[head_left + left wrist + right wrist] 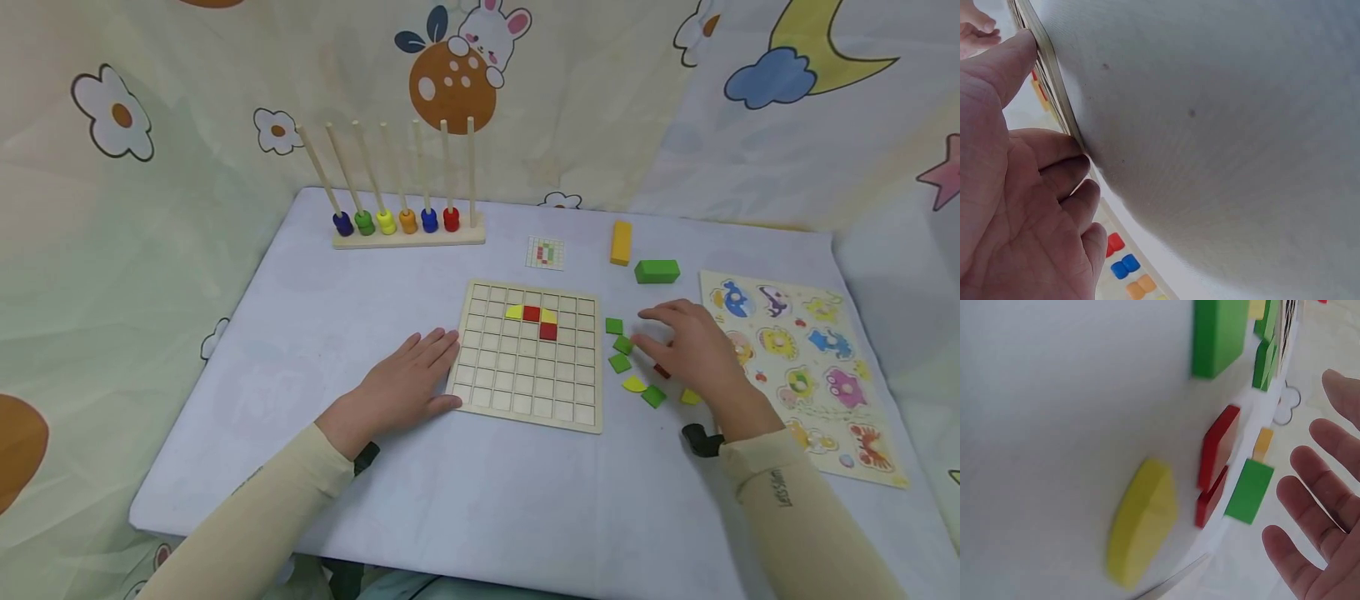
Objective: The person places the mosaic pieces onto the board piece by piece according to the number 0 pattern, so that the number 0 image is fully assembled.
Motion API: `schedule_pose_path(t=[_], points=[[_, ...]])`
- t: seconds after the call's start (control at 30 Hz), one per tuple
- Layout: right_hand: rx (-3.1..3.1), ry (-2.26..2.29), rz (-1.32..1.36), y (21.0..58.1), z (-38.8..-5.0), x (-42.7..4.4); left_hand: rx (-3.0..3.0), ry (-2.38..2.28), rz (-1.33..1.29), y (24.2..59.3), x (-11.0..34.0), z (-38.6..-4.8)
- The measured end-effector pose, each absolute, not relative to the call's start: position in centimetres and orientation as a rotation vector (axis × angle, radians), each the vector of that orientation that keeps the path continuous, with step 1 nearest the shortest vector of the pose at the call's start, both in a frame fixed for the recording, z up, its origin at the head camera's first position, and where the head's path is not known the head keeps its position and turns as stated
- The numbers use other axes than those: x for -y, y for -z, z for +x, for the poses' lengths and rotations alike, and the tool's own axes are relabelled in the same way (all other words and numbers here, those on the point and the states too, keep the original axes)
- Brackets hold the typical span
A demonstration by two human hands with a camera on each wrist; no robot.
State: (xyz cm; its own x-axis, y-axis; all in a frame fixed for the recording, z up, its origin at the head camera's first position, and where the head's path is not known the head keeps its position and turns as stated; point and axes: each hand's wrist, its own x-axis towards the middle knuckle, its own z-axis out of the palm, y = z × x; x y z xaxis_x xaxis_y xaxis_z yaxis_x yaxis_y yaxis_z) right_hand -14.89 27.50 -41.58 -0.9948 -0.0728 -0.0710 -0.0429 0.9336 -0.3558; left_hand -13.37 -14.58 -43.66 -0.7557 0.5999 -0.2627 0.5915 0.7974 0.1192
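My left hand (405, 379) lies flat at the left side of a wooden grid board (525, 387), its fingers nearly straight and touching the edge. On the board sit two red square tiles (548, 332) and two yellow pieces (513, 312) near the top. Over loose tiles to the board's right hovers my right hand (693, 354), fingers apart and holding nothing. Beneath and beside it are several green tiles (619, 362), a yellow curved piece (633, 384) and red tiles (1217, 447), which the right wrist view shows more plainly. Another yellow piece (1141, 522) lies close to that camera.
Behind the board lies a small pattern card (545, 252). A yellow block (621, 243) and a green block (657, 272) are at back right. An animal puzzle board (813, 375) occupies the right side. A peg rack (408, 239) with coloured beads stands at the back left.
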Motion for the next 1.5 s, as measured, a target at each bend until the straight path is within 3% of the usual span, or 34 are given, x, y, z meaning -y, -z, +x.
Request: schedule_pose_path(t=[0.57,1.5], points=[[-2.959,0.546,0.059,42.4,-13.8,-30.9,-2.698,-0.040,0.898,43.8,14.6,-13.5],[-2.896,0.444,0.074,42.7,-12.8,-32.9,-2.700,-0.055,0.904,43.6,14.6,-13.3]])
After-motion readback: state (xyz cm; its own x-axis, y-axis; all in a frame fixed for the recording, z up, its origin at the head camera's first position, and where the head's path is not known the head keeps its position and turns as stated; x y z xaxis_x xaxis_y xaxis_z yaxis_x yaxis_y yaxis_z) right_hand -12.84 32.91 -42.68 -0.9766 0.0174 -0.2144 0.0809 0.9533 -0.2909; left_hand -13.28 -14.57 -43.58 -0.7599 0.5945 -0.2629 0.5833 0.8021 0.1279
